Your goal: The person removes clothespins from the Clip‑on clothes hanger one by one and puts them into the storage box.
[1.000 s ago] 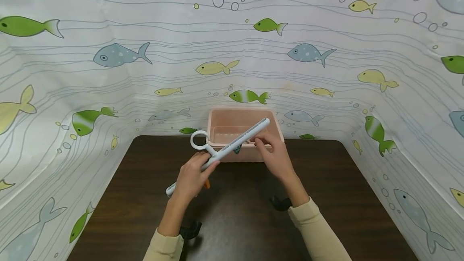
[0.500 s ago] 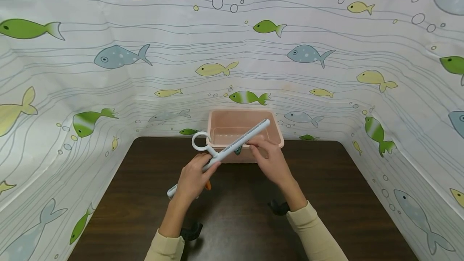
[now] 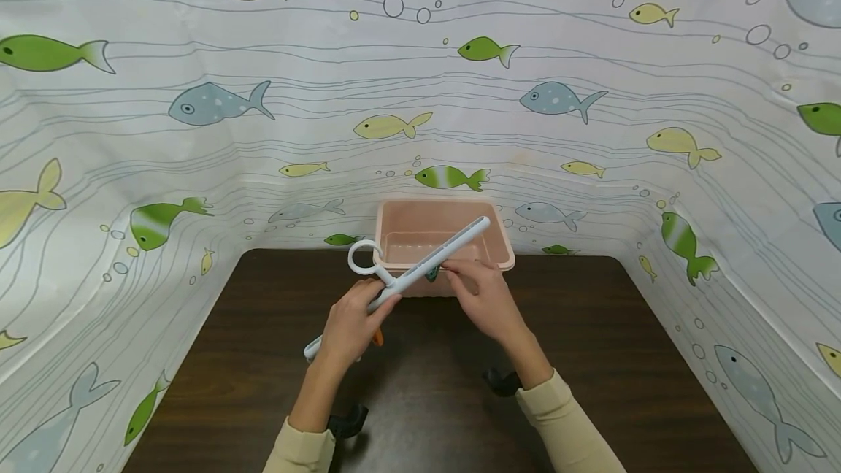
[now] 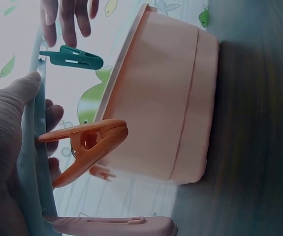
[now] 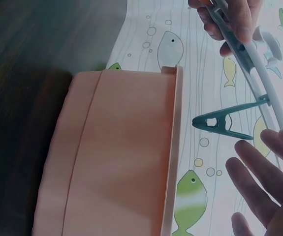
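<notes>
My left hand (image 3: 355, 323) grips a pale blue clip hanger (image 3: 443, 250) by its bar, slanted up to the right with its ring on top. From the bar hang a teal clothespin (image 5: 220, 124), an orange clothespin (image 4: 102, 140) and a pink clothespin (image 4: 116, 225). The right hand (image 3: 488, 298) is close by the teal one, under the bar's upper half. In the right wrist view its fingers are spread and loosely extended, with fingertips (image 5: 242, 146) right by one leg of that clothespin and nothing held.
Behind the hanger, a pink plastic bin (image 5: 121, 137) stands at the far edge of the dark wooden table (image 3: 427, 385). A white sheet printed with fish (image 3: 394, 57) encloses the table at the back and sides.
The right hand has moved left along the underside of the bar, toward the teal clothespin. The left hand keeps the hanger almost still.
</notes>
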Motion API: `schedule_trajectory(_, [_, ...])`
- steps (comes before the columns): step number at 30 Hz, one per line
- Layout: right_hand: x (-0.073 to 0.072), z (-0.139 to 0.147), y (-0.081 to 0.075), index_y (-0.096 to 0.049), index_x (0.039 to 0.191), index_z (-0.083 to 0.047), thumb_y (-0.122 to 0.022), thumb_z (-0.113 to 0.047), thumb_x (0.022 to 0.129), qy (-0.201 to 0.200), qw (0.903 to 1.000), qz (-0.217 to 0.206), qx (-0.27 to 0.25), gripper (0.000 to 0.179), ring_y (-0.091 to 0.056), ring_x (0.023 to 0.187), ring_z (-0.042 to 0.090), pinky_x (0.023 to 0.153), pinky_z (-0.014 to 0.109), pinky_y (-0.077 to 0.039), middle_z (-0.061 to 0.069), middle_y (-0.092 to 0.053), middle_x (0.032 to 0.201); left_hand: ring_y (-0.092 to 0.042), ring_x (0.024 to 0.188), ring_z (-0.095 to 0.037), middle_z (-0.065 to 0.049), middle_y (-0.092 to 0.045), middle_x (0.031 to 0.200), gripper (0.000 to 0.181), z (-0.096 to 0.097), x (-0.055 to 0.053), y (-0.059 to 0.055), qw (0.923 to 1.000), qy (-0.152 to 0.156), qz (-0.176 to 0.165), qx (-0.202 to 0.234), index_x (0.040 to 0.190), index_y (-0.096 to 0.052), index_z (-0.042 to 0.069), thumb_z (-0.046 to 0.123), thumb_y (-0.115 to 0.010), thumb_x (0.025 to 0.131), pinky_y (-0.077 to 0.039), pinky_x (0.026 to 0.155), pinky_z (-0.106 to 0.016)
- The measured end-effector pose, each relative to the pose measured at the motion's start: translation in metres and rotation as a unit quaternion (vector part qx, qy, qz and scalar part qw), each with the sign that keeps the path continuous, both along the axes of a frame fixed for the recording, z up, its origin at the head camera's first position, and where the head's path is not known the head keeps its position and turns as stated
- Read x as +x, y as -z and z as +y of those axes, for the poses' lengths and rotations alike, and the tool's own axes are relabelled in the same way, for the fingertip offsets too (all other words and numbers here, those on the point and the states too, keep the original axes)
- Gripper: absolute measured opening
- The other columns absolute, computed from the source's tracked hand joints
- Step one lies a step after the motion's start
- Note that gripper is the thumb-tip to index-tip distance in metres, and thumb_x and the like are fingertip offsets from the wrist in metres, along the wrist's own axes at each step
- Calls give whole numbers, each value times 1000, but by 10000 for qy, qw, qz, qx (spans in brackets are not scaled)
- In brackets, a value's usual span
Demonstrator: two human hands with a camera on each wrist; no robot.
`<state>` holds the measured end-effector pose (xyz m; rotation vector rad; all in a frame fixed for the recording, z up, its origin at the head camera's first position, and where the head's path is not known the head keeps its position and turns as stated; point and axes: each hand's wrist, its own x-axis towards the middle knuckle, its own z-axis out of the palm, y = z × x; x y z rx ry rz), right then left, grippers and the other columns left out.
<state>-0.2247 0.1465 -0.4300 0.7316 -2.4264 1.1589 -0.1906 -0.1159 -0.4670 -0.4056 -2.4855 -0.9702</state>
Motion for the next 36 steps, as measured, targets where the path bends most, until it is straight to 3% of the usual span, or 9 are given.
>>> schedule_trajectory(6, [1,-2,1,-79,125,-20,-72,-20,106,68,9995,247,197,21,-76,113,19,117,66,-40,-1,-82,114,-60,86,-16,-1,-72,101,22,2,0,-1,9999,89,68,-30,112,-74,15,30,-82,98,-53,72,-40])
schedule_trajectory(14, [2,-4,5,-79,123,-19,-69,-21,107,97,9981,83,601,19,-75,114,19,117,65,-37,-4,-80,122,-58,84,-15,1,-70,97,20,5,1,-1,9999,93,78,-69,109,-73,16,30,-82,97,-52,70,-39])
schedule_trajectory(20, [3,-5,7,-79,127,-17,-69,-22,106,92,9966,167,805,23,-74,120,22,115,65,-37,0,-78,130,-59,85,-15,0,-71,98,21,6,1,-1,9998,146,97,-49,109,-74,15,31,-82,97,-54,71,-39])
schedule_trajectory(28, [1,-7,11,-79,124,-16,-72,-15,104,-35,9947,425,939,21,-73,117,23,113,64,-39,2,-77,127,-59,85,-15,1,-71,98,21,7,0,0,9997,171,178,-35,109,-74,16,30,-83,96,-54,72,-40])
schedule_trajectory(36, [2,-9,14,-78,124,-17,-81,-20,99,150,9938,542,960,26,-71,118,23,110,61,-39,1,-77,125,-60,85,-16,0,-71,99,20,9,-1,-1,9994,241,254,-69,108,-74,15,28,-83,96,-56,71,-41])
